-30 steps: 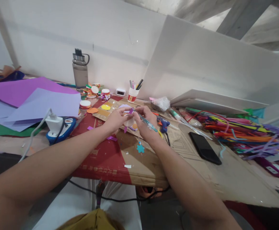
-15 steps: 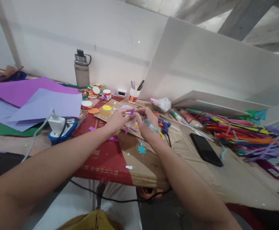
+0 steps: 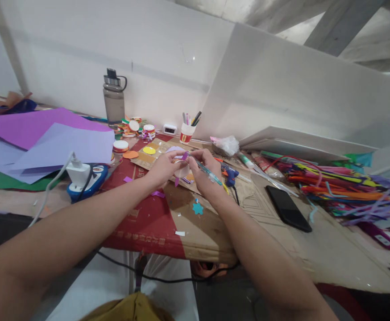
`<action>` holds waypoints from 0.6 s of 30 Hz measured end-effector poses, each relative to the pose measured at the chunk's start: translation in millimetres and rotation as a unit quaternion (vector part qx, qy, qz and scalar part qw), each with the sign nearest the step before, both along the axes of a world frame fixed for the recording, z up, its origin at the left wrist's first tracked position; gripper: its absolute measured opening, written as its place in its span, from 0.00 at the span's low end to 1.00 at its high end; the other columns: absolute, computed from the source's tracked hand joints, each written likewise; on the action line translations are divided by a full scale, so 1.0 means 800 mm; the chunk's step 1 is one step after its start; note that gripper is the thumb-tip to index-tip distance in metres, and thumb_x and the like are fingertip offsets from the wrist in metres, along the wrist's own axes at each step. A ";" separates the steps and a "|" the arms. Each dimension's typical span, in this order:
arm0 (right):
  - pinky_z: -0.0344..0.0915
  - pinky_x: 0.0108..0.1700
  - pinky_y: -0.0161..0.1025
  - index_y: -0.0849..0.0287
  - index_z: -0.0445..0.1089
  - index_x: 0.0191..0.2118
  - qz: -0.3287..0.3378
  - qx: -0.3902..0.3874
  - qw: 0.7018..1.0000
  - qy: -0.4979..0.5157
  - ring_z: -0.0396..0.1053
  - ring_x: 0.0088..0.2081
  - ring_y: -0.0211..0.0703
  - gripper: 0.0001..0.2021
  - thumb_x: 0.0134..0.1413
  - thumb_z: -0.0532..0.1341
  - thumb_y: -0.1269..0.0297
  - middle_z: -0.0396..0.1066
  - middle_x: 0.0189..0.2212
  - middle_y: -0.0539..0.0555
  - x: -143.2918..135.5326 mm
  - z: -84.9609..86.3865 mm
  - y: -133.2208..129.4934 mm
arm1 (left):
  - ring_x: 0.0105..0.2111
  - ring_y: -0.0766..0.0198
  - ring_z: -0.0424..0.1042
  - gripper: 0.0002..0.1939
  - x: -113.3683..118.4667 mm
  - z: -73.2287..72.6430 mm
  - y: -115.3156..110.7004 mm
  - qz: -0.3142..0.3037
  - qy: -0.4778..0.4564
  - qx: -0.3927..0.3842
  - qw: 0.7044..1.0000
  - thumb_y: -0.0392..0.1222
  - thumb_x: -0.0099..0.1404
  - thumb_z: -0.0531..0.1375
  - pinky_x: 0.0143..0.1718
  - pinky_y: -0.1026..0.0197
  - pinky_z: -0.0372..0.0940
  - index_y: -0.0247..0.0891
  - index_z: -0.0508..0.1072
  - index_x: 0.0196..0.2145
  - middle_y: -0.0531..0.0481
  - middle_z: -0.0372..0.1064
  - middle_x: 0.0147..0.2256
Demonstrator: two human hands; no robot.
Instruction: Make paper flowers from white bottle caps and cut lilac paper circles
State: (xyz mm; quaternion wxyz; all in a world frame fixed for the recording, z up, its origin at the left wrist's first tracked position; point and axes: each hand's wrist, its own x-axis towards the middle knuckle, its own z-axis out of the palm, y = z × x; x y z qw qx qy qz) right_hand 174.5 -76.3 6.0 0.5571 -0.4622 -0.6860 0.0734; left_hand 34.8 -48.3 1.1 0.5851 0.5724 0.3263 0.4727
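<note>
little has changed over the last second — the view has shifted slightly, while both hands stay together above the cardboard-covered worktop (image 3: 211, 243), which suggests careful work on one spot rather than a switch to another piece. the left hand (image 3: 161, 169) pinches a small white round piece (image 3: 182, 171) near its rim, with a purple strip (image 3: 184, 156) showing at its upper edge between the two sets of fingers. the right hand (image 3: 204, 182) grips a blue-green pen (image 3: 211, 174), its fingertips close against the same piece; whether the pen's near end touches the strip is too small to tell. just below the hands lies a blue-green flower cutout (image 3: 197, 207) — apart from both of them — and beyond the left hand rest a yellow disc (image 3: 149, 150) and an orange disc (image 3: 130, 154). a dark blue glue gun (image 3: 230, 175) lies just beside the right hand.
</note>
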 end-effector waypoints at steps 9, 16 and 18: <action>0.66 0.38 0.39 0.57 0.70 0.36 -0.001 -0.007 1.000 0.013 0.69 0.33 0.40 0.05 0.55 0.60 0.63 0.73 0.32 0.51 0.000 0.000 0.001 | 0.21 0.65 0.70 0.28 0.000 0.002 -0.001 -0.005 -0.004 -0.005 1.000 0.44 0.55 0.68 0.14 0.68 0.57 0.38 0.72 0.53 0.45 0.74 0.31; 0.67 0.38 0.39 0.56 0.70 0.37 -0.002 -0.006 1.000 0.021 0.70 0.34 0.40 0.05 0.56 0.59 0.62 0.73 0.33 0.51 0.000 -0.003 0.003 | 0.23 0.66 0.71 0.26 0.000 -0.003 0.004 0.007 -0.017 -0.007 1.000 0.42 0.54 0.69 0.17 0.69 0.60 0.37 0.73 0.51 0.47 0.74 0.30; 0.67 0.39 0.40 0.56 0.70 0.37 -0.002 -0.006 1.000 0.019 0.70 0.34 0.40 0.05 0.56 0.60 0.62 0.73 0.33 0.51 0.001 -0.003 0.003 | 0.23 0.66 0.70 0.27 0.000 -0.005 0.005 0.003 -0.015 -0.007 1.000 0.43 0.54 0.68 0.16 0.69 0.59 0.38 0.73 0.52 0.48 0.74 0.30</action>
